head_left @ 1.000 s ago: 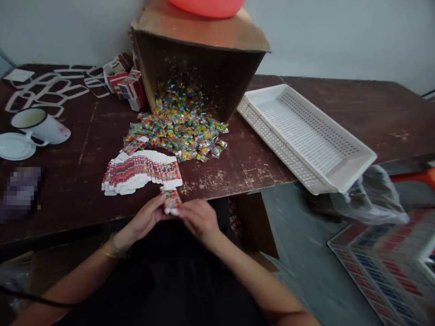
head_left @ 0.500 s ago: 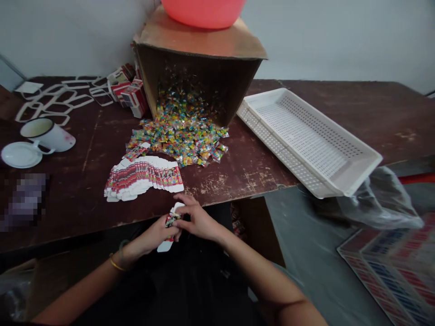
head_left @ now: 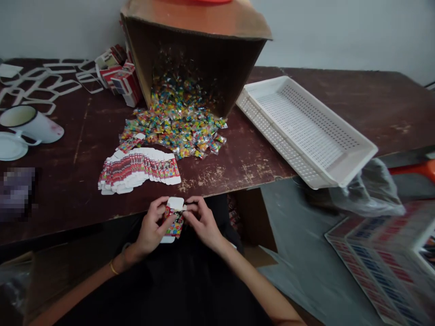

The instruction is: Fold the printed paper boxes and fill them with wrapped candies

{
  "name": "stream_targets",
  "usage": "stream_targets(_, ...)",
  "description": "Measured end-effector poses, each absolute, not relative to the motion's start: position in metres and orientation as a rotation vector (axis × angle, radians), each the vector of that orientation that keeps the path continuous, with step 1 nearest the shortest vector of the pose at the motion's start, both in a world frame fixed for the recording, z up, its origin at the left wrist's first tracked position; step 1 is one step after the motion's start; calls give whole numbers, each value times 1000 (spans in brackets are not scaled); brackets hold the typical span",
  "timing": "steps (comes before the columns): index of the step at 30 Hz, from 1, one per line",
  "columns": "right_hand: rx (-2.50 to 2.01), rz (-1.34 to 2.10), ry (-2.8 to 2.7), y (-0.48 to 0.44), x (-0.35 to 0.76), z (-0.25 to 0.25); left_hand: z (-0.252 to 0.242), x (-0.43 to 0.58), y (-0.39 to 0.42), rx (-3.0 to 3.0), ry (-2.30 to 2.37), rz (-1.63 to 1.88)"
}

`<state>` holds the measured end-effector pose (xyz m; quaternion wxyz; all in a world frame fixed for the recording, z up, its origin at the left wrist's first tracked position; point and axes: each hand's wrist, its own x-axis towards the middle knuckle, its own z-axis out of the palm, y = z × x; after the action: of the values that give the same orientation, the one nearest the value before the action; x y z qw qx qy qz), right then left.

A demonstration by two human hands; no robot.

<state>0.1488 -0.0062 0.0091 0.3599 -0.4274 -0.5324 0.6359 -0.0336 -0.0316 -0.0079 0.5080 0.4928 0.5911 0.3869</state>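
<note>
Brown cardboard box (head_left: 200,20), colourful clear-wrapped packets (head_left: 178,120) inside and outside; we see left hand (head_left: 149,228) gripping red-printed white carton (head_left: 175,228), right hand (head_left: 205,226) pinching its edge.

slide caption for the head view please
Left hand holds a printed carton, right hand at its edge, near fanned cartons and colourful packets.

Dim, grey light in here.
Shadow fills the cardboard box (head_left: 200,20); candy wrappers (head_left: 180,131) glint; the plastic bag (head_left: 377,192) looks blurry.
</note>
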Motion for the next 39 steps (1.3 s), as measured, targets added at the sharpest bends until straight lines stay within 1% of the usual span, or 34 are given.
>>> stream_targets(2, -1073, 1849, -1049, -14, 148, -1, -4, -38, -38, 1253, 1396, 929)
stream_targets(6, -918, 2333, -563, -21, 153, -15, -5, -50, -49, 1438, 1370, 699)
stream_targets(8, -887, 2439, -456, -24, 157, -19, -8, -54, -55, 1445, 1366, 642)
stream_targets(10, -891, 2480, -411, -28, 159, -22, -12, -56, -61, 1378, 1355, 673)
stream_targets(14, -982, 2426, -451, -37, 154, -26, -15, -59, -71, 1279, 1310, 664)
stream_targets(19, -1038, 2353, -739, -34, 145, -18, -6, -68, -74, 1273, 1329, 580)
stream_targets(25, -996, 2467, -707, -36, 141, -7, -14, -68, -77, 642, 1202, 585)
stream_targets(28, -1012, 2444, -929, -34, 135, -8, -23, -63, -78, 390, 1013, 454)
stream_targets(30, -1023, 2360, -1228, -29, 131, -5, -24, -61, -76, 328, 884, 379)
stream_targets(32, -960, 2138, -1566, -23, 129, 2, -22, -61, -73, 314, 827, 373)
stream_targets(34, -847, 1890, -1788, -21, 129, 9, -18, -61, -71, 311, 821, 402)
stream_targets(36, -795, 1789, -1820, -24, 129, 13, -16, -60, -71, 309, 825, 447)
stream_targets(39, -918, 1872, -1657, -31, 129, 10, -18, -61, -71, 309, 789, 467)
